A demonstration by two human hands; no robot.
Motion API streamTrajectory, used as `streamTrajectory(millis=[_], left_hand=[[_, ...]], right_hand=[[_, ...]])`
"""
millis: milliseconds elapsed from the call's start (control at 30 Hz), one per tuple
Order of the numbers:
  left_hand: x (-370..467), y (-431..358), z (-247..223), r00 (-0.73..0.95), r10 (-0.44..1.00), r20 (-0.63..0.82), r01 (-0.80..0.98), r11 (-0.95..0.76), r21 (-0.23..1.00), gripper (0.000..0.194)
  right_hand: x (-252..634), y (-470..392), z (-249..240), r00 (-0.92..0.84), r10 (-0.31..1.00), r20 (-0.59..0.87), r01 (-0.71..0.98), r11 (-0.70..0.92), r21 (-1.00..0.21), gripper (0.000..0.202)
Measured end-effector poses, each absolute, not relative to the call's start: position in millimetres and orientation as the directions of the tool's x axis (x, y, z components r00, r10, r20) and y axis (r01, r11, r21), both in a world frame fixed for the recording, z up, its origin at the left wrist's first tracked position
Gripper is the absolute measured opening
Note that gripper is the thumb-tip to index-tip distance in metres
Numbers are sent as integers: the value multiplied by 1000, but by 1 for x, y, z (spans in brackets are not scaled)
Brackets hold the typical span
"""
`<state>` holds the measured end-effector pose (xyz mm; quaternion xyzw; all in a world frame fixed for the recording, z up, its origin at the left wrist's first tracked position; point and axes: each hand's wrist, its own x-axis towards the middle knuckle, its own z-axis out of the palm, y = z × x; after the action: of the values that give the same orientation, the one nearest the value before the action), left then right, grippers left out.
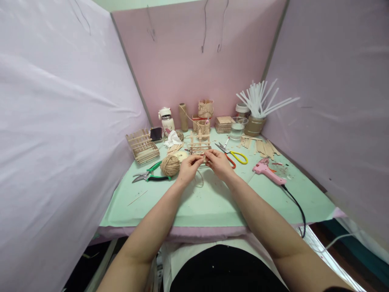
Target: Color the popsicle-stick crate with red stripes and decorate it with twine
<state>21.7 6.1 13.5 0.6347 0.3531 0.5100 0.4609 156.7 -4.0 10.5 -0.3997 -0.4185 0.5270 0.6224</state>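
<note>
Over the middle of the green table, my left hand and my right hand meet with fingertips pinched close together. Between them is a small wooden stick structure, its near end at my fingertips. A loop of twine hangs or lies just below the hands. What exactly the fingers pinch is too small to make out. A ball of twine rests just left of my left hand. Scissors with red handles and scissors with yellow handles lie to the right of my right hand.
Green-handled pruners and a stick basket are at left. A pink glue gun with a black cord lies right, near loose wooden sticks. Behind stand a white-lidded bottle, a water cup and a pot of white sticks.
</note>
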Motion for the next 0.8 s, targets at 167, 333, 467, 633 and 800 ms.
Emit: streamTrajectory(millis=[167,333,467,633,800], left_hand=[[22,4,15,249,912,327,-26,-331,943,13],[23,2,17,261,913,314,-36,-316,948,14],[22,4,14,238,928,288,-57,-282,958,17],[20,10,9,88,960,265,-61,-260,964,16],[19,9,10,71,956,284,21,-286,958,13]], right_hand=[[156,-2,8,94,990,109,-315,133,-940,39],[156,2,4,82,992,99,-305,120,-945,41],[156,1,4,82,992,91,-260,110,-959,39],[154,-10,7,197,843,501,335,422,-842,22],[153,-17,8,-36,730,683,591,566,-574,10]])
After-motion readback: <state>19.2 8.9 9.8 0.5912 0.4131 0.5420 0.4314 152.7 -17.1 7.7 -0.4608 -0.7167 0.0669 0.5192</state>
